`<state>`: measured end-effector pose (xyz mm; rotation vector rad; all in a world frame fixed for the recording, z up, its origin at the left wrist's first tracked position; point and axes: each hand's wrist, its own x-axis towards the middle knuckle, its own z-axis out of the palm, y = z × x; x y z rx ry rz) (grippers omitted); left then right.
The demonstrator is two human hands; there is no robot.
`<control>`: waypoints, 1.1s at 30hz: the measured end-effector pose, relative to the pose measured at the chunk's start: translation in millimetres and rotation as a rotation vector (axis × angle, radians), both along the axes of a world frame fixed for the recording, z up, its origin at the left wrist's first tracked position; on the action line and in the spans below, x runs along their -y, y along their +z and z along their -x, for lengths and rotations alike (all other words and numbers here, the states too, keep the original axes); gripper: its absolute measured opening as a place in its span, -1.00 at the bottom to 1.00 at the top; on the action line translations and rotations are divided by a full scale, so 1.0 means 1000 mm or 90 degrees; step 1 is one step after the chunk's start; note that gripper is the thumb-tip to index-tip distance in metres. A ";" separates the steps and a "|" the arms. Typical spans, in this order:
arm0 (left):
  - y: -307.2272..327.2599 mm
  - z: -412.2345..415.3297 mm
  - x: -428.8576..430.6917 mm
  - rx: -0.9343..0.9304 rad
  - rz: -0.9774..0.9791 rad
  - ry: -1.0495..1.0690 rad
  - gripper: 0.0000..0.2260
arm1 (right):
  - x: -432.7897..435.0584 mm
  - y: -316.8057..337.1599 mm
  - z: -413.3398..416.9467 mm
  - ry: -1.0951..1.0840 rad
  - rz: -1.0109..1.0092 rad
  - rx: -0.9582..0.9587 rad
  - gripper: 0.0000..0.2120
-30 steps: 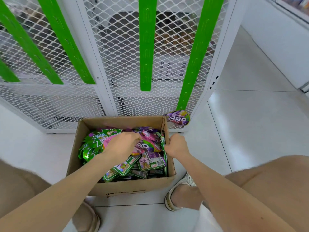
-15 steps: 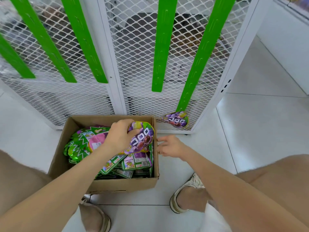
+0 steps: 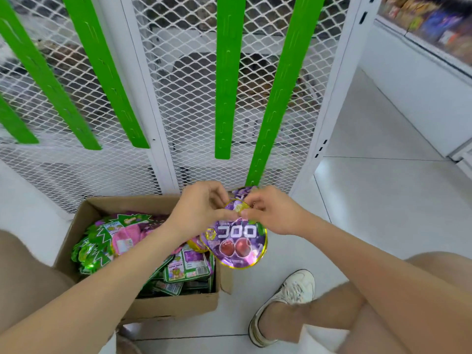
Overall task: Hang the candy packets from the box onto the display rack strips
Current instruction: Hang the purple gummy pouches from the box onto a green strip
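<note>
The left hand (image 3: 201, 208) and right hand (image 3: 273, 213) both pinch the top of one purple packet (image 3: 237, 246), just below the right strip (image 3: 275, 98). One hung packet (image 3: 242, 192) shows there. The box (image 3: 178, 306) holds many more. Progress: early.

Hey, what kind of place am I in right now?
Most likely a small shop or convenience store: green hanging strips on a white mesh display rack, a cardboard box full of candy packets on the floor, and stocked shelves at the upper right.

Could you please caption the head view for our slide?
Left hand and right hand pinch a purple candy packet below a green strip, beside the box.
</note>
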<state>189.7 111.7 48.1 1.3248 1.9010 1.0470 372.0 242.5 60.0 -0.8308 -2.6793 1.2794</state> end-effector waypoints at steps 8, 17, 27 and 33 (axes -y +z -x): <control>-0.016 -0.033 -0.069 -0.187 0.016 -0.025 -0.39 | -0.076 -0.009 -0.033 -0.154 -0.153 0.144 -0.75; -0.040 -0.028 -0.132 0.027 0.020 0.031 -0.56 | -0.096 -0.057 -0.008 -0.184 -0.133 0.036 -0.41; -0.056 -0.024 -0.136 -0.006 -0.019 -0.021 -0.79 | -0.098 -0.076 -0.007 -0.210 -0.031 -0.002 -0.75; -0.061 -0.021 -0.116 -0.085 -0.023 -0.014 -0.70 | -0.076 -0.072 -0.011 -0.238 -0.042 -0.009 -0.64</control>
